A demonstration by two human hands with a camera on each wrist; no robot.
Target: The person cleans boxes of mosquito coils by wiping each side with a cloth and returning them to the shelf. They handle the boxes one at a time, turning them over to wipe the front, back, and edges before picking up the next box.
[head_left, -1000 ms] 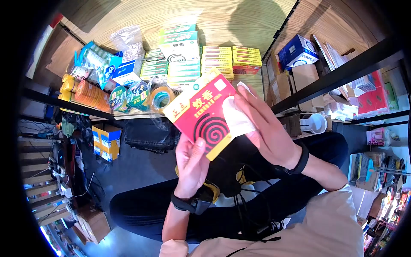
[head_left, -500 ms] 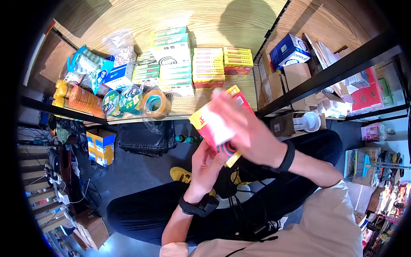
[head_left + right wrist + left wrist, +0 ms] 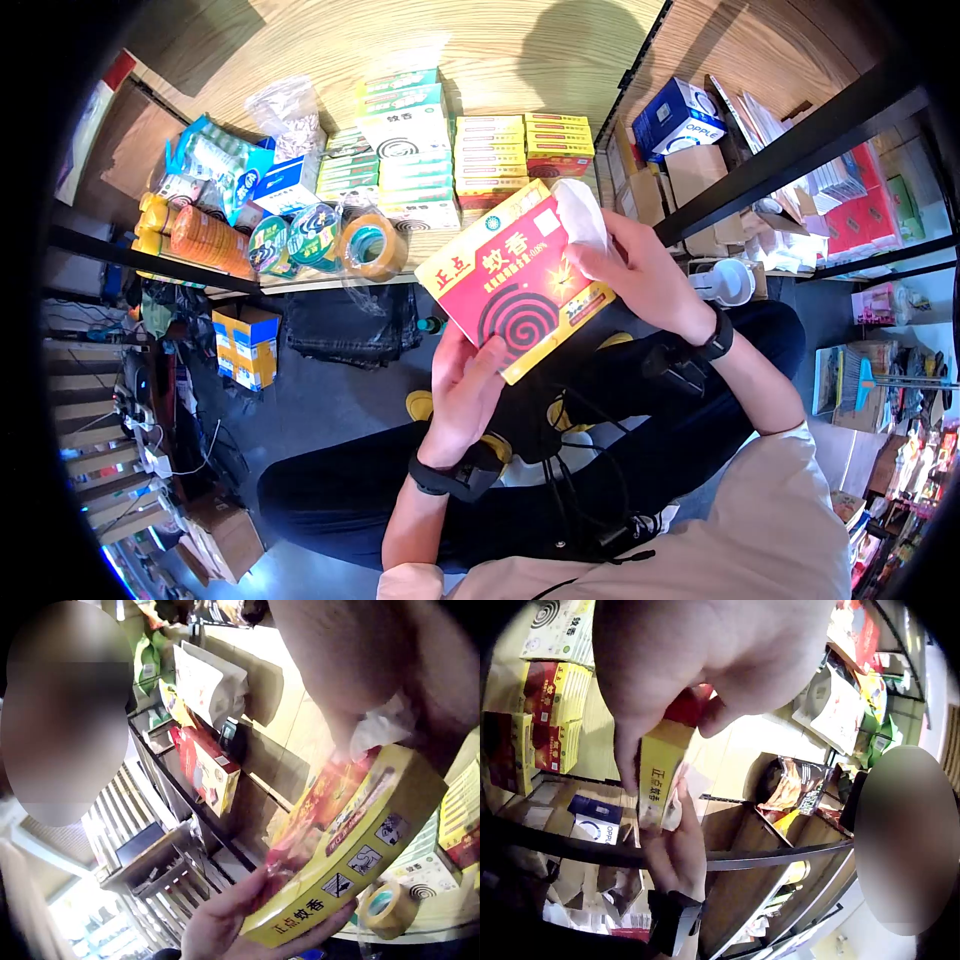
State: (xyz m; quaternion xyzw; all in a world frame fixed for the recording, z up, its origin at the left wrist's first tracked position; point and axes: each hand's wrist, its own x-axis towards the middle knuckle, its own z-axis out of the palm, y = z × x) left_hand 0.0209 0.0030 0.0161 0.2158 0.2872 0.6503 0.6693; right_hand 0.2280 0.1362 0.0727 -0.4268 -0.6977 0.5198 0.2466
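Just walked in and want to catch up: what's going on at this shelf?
A crouching person holds a red and yellow box with a spiral on its front before a low wooden shelf. The left hand grips its lower corner; the right hand presses a white cloth against its upper edge. Similar boxes sit stacked on the shelf, with tape rolls alongside.
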